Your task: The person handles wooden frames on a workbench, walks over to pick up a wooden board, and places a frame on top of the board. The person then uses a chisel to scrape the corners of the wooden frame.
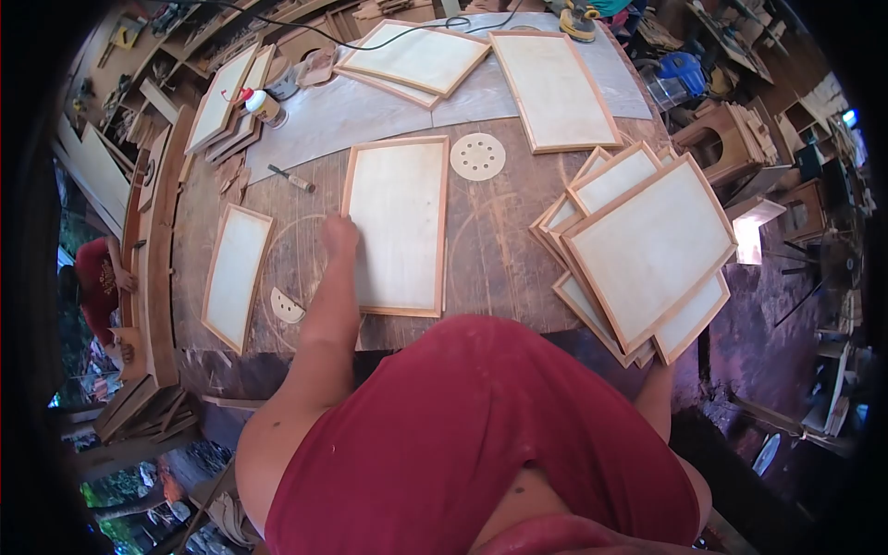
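A white panel with a thin wooden frame lies on the workbench in front of me. My left hand grips its left edge, fingers closed around the frame. At the bench's right front corner is an untidy stack of similar framed panels. My right hand is at the stack's near edge; the panels hide its fingers, so its grip cannot be made out. A smaller framed panel lies left of my left arm. Beside that arm is a half-hidden sanding disc, and a whole round one lies beyond the middle panel.
More framed panels lie at the back, one at back right, others at back left. A glue bottle, a chisel-like tool and a yellow sander are on the bench. Another person is at left.
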Demonstrator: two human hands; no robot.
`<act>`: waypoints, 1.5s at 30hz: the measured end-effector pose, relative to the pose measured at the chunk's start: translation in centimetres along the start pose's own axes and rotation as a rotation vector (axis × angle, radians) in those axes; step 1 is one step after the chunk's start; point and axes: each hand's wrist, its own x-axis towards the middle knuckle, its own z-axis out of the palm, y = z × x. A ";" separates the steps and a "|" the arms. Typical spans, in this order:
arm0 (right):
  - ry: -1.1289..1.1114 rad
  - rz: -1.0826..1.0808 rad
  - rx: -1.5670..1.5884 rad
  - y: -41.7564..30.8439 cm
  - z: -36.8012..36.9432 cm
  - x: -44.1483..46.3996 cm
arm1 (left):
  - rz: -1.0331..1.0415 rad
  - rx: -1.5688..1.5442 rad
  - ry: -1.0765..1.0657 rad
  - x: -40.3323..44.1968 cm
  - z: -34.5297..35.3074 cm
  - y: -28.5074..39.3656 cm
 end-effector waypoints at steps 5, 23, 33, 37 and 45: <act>-0.081 0.022 -0.151 1.0 -0.2 -0.9 | -0.027 -0.079 -0.077 1.1 0.6 -1.3; -0.625 0.586 -0.746 12.2 -0.5 -10.9 | -0.218 -0.347 -0.361 4.2 1.6 -2.6; -0.599 0.268 -0.702 13.1 -1.0 -11.2 | -0.005 -0.510 -0.480 4.6 -1.2 6.7; -0.628 0.277 -0.555 12.1 -1.9 -14.7 | 0.059 -0.290 -0.384 3.6 -2.8 5.6; -1.005 -0.215 -0.954 24.3 -5.2 -10.4 | -0.215 -0.796 -0.037 1.7 -11.4 0.1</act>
